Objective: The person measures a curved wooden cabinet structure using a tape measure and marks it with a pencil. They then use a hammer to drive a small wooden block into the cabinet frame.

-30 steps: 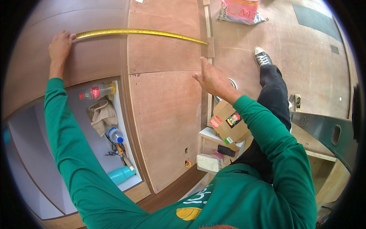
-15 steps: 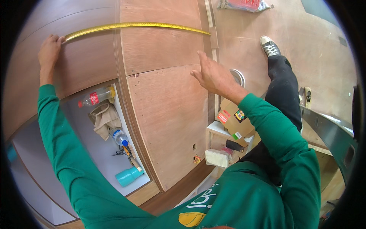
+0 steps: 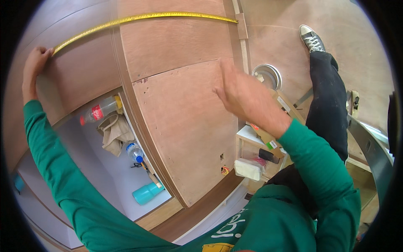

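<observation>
Site is presenting as an interior under fit-out: plywood panels [image 3: 180, 119] are showing bare, wires [image 3: 225, 170] are protruding from one, and a tape measure [image 3: 140, 17] is stretching across.

Bright, diffuse light fills the view, paling the floor [image 3: 277, 44] right of the lower plywood panel [image 3: 180, 126] and leaving a cooler, greyer tone in the cabinet compartment [image 3: 103, 176] left of it; the left hand [image 3: 37, 63], farther left, casts a soft shadow. Motion blur smears the right hand [image 3: 247, 94] over the panel, and fisheye distortion bows the yellow tape measure [image 3: 145, 17] beyond it, within black corners.
</observation>
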Action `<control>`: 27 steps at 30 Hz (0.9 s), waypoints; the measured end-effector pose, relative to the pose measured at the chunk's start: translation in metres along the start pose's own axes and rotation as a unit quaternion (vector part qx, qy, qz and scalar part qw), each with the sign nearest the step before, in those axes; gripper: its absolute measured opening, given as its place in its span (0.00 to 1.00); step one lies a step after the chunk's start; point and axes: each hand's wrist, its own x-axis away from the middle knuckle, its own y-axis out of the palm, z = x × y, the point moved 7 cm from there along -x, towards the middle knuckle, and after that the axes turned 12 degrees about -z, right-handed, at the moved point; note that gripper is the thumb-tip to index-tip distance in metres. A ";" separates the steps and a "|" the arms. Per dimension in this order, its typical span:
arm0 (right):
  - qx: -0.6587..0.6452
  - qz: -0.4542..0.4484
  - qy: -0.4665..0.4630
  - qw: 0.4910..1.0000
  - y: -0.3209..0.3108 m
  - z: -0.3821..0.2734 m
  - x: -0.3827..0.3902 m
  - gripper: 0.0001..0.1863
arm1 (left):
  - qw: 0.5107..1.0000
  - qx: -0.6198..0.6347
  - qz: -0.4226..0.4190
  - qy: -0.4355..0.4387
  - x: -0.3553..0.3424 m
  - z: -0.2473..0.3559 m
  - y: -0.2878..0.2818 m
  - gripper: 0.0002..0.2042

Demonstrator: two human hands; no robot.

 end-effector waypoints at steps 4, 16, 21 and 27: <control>-0.004 -0.090 0.021 0.996 0.019 0.000 0.018 0.30 | 0.998 0.043 -0.045 0.024 -0.022 -0.024 0.008 0.25; 0.021 -0.155 0.001 0.988 0.025 -0.018 0.033 0.33 | 0.996 0.069 -0.044 0.029 -0.025 -0.039 0.007 0.25; -0.037 -0.216 0.047 0.975 0.006 -0.009 0.039 0.35 | 0.988 0.095 -0.124 -0.010 -0.022 -0.042 0.008 0.26; -0.055 -0.197 0.077 0.976 -0.006 -0.005 0.040 0.36 | 0.985 0.090 -0.145 -0.009 -0.032 -0.038 0.005 0.25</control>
